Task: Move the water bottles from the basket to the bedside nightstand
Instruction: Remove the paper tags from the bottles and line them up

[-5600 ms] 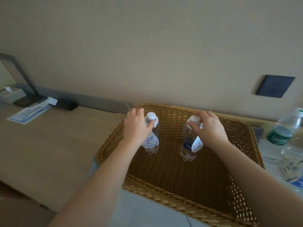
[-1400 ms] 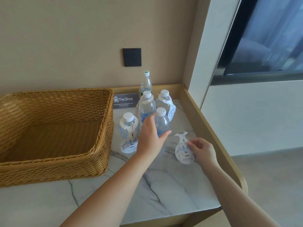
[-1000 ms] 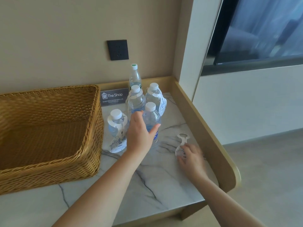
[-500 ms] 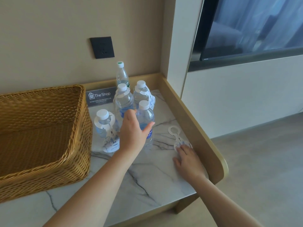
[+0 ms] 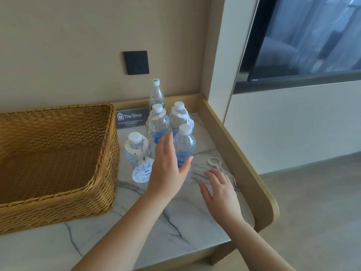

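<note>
left hand (image 5: 168, 169) spread beside front bottle (image 5: 184, 147), right hand (image 5: 220, 190) flat, fingers relaxed, on paper tag (image 5: 215, 163)

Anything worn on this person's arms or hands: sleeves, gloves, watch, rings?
Nothing shows. Both forearms are bare right down to the frame's lower edge, with no sleeve in view. The left hand and right hand carry no gloves, watch, bracelet or rings on the sides that face the camera.
</note>
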A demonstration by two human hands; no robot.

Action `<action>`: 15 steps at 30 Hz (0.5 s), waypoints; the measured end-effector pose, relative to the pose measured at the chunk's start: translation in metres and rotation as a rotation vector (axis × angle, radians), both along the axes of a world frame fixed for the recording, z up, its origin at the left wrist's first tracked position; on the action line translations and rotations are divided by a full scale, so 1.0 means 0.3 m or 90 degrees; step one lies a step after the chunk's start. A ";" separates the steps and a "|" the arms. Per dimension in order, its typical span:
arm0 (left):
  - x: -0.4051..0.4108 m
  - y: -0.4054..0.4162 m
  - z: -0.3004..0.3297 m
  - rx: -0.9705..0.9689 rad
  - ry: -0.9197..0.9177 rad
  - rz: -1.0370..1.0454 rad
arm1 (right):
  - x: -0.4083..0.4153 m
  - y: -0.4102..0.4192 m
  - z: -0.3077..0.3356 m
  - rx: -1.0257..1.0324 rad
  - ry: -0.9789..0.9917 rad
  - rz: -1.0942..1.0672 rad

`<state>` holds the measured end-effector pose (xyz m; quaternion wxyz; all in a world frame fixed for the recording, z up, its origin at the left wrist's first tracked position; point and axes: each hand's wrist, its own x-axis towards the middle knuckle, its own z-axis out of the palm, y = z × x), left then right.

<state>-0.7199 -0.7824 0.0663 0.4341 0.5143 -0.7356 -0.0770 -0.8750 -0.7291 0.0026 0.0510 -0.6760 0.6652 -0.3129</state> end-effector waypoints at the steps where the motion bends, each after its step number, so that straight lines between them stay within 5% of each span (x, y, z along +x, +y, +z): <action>1: 0.022 0.019 0.015 -0.043 0.008 0.004 | 0.026 0.002 0.029 -0.018 -0.011 0.029; 7: 0.172 0.068 0.068 -0.154 0.059 0.130 | 0.201 -0.049 0.159 -0.020 -0.109 0.214; 15: 0.262 0.045 0.021 0.120 0.133 0.128 | 0.334 -0.159 0.192 0.057 -0.169 0.292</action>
